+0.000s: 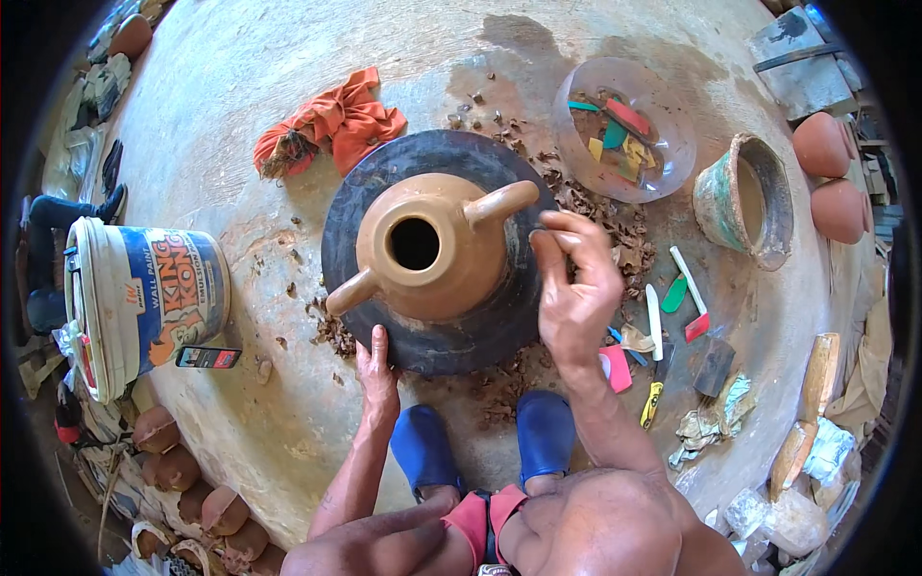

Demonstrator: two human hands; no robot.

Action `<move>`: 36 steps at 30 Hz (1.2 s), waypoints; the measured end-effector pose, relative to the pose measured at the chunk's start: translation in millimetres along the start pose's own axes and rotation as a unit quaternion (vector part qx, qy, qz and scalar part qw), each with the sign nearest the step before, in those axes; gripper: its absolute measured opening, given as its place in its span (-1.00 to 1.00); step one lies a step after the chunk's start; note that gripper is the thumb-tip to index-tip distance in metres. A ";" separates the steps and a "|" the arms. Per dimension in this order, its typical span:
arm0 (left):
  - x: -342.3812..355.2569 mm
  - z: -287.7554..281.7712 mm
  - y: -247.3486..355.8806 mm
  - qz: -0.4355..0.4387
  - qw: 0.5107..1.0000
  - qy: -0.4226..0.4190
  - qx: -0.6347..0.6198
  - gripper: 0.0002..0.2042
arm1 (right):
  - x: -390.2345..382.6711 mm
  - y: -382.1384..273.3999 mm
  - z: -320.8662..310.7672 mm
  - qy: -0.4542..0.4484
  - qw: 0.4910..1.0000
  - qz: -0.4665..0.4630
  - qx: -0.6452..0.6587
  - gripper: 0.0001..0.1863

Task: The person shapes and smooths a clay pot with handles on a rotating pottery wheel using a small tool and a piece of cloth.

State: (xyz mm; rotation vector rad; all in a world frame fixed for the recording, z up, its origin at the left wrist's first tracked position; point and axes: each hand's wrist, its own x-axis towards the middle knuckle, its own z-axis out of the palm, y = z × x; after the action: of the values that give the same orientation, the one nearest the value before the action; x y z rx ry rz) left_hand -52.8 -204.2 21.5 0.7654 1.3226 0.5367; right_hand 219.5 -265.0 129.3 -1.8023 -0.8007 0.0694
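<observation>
A brown clay pot with a round dark mouth stands on a black turntable. It has two stubby side handles: one handle points to the upper right, the other handle to the lower left. My left hand holds the turntable's near rim, its thumb on top and its other fingers partly hidden. Just right of the pot, beside the turntable's edge, my right hand is raised with bent fingers and the thumb close to the forefinger; whatever is in that pinch is too small to make out.
An orange cloth lies behind the turntable. Clay scraps ring it. Rightward are a clear basin with coloured scrapers, a crusted bucket and loose tools. A paint bucket and a phone are at left.
</observation>
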 end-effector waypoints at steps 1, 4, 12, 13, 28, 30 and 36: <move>0.4 0.5 -0.4 0.001 1.000 0.001 0.000 -0.33 | 1.6 -0.6 -2.8 0.056 0.998 -0.038 -0.002 -0.87; -0.5 0.0 -0.3 0.006 1.000 -0.006 0.012 -0.29 | 3.3 -26.6 -15.3 -0.005 0.995 -0.091 -0.039 -0.71; -3.6 5.6 4.7 0.001 0.999 0.013 0.029 -0.29 | -20.8 -20.1 -1.1 -0.130 0.965 -0.168 -0.155 -0.41; -2.0 5.2 2.6 0.002 1.000 0.015 0.026 -0.29 | -21.6 -11.4 -6.1 -0.124 0.963 -0.181 -0.158 -0.44; 1.4 -8.3 6.3 -0.037 0.996 0.020 0.078 -0.24 | -41.9 20.6 -8.2 -0.053 0.978 -0.091 -0.179 -0.59; 0.2 -1.7 7.3 -0.044 0.996 0.017 0.079 -0.24 | -40.9 39.5 -23.3 0.006 0.977 -0.069 -0.199 -0.81; 12.7 -20.5 13.2 -0.039 0.994 -0.005 0.100 -0.31 | -34.1 102.8 -103.1 0.094 0.954 0.045 -0.280 -0.90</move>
State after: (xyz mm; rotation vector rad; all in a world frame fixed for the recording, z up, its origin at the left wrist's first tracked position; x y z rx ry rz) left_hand -69.6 -182.4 21.8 0.8755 1.4042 0.3415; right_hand 286.1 -385.0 70.0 -2.3374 -0.6370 -0.2940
